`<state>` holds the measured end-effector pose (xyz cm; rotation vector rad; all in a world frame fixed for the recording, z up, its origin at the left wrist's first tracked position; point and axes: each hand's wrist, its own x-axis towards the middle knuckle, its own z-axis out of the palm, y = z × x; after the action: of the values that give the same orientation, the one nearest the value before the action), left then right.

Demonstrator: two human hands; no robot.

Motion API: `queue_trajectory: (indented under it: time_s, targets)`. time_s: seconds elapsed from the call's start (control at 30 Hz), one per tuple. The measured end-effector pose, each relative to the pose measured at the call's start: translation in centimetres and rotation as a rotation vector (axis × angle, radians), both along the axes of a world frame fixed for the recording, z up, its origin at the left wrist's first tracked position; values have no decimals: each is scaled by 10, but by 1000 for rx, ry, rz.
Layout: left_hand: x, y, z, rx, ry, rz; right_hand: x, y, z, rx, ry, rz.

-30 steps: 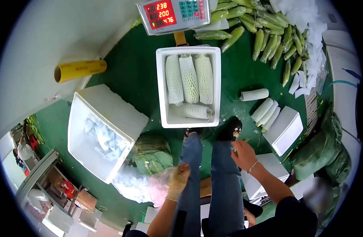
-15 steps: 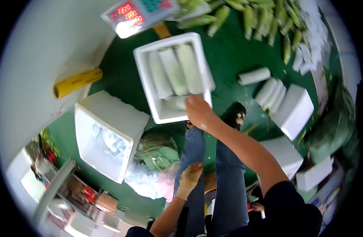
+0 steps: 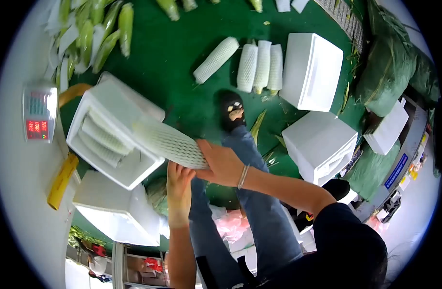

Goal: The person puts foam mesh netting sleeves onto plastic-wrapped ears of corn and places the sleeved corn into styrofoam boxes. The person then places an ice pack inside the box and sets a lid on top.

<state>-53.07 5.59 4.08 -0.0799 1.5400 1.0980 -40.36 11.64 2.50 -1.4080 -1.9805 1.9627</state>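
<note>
My right hand (image 3: 223, 164) is closed around one end of an ear of corn in a white foam net sleeve (image 3: 175, 144). The ear's far end reaches over the rim of a white foam box (image 3: 91, 161). Just below the sleeve, my left hand (image 3: 180, 190) has its fingers stretched up; its fingertips are at the ear's lower edge, and contact is hard to make out. Inside the box lie netted ears (image 3: 103, 139), partly hidden by the wall and the held ear.
A scale (image 3: 39, 113) with red digits and a yellow tape roll (image 3: 63, 180) are at left. Unsleeved corn (image 3: 126, 30) lies at upper left. Several sleeved ears (image 3: 263, 65) lie near a foam box (image 3: 312, 70). Green sacks (image 3: 382, 72) stand at right.
The view has turned, shifting the box to the left. My right hand has come out of the box with a sleeved ear of corn. My left hand has risen from beside my leg.
</note>
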Motion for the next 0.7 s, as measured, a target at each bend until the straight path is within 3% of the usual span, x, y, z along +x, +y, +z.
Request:
queue_trajectory:
  time_s: [0.07, 0.13, 0.17, 0.23, 0.27, 0.3, 0.37, 0.4, 0.43, 0.47, 0.57, 0.63, 0.7]
  targets:
    - [28, 55, -68, -64, -144, 7, 42, 16, -32, -80, -31, -113]
    - [42, 122, -139, -118, -39, -394, 84, 21, -73, 303, -95, -133]
    - [53, 162, -166, -163, 299, -614, 110, 37, -88, 257, -172, -198]
    - [60, 229, -211, -124, 507, -879, 176, 67, -145, 292, -441, -216]
    - [48, 250, -265, 4, 704, -1011, 205, 80, -172, 210, -629, -314]
    - [49, 274, -270, -14, 828, -1138, 230, 87, -205, 368, -728, -397]
    - [48, 305, -291, -48, 1033, -1333, 269, 102, -258, 405, -953, -367]
    - [47, 311, -306, -55, 1120, -1398, 283, 107, -296, 209, -889, -480]
    - [55, 309, -306, -153, 1025, -1412, 289, 105, -324, 18, -818, -596]
    - [58, 303, -318, -107, 959, -1404, 280, 107, -323, 1, -808, -611]
    - [66, 280, -334, -222, 1088, -1361, 245, 121, -319, -208, -689, -837]
    - [59, 272, -361, -118, 1176, -1198, 216, 120, -320, -334, -572, -858]
    - [40, 280, -372, -82, 1200, -1160, 192, 122, -330, -337, -510, -1039]
